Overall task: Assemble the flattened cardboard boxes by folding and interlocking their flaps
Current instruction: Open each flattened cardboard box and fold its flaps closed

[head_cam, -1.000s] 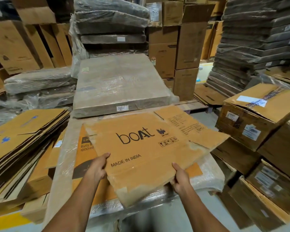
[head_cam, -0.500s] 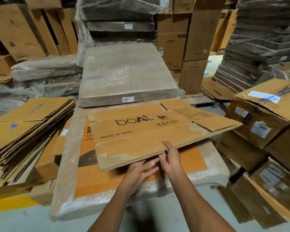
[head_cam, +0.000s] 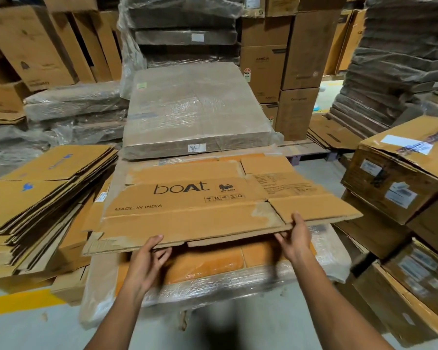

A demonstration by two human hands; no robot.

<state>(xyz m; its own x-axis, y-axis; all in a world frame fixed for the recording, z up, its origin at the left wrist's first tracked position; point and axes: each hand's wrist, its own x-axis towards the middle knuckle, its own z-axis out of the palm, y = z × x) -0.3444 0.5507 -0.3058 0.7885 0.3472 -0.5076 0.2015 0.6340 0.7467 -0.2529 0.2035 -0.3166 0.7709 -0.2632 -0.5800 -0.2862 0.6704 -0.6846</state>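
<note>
A flattened brown cardboard box (head_cam: 195, 205) printed "boAt" and "MADE IN INDIA" lies almost level just above a plastic-wrapped orange bundle (head_cam: 213, 279). My left hand (head_cam: 148, 261) pinches the box's near edge left of centre, thumb on top and fingers underneath. At the near right flap, my right hand (head_cam: 295, 238) holds the edge the same way, thumb on top and fingers below. The near edge shows two cardboard layers slightly parted between my hands.
A tall stack of flattened boxes (head_cam: 36, 198) sits at the left. A wrapped grey bundle (head_cam: 195, 109) lies just behind the box. Sealed, labelled cartons (head_cam: 402, 173) are piled at the right. A yellow line (head_cam: 20, 301) crosses the grey floor at the lower left.
The box has tipped from tilted toward me to nearly flat. My hands, close together at the middle of the near edge half a second ago, have spread apart along it.
</note>
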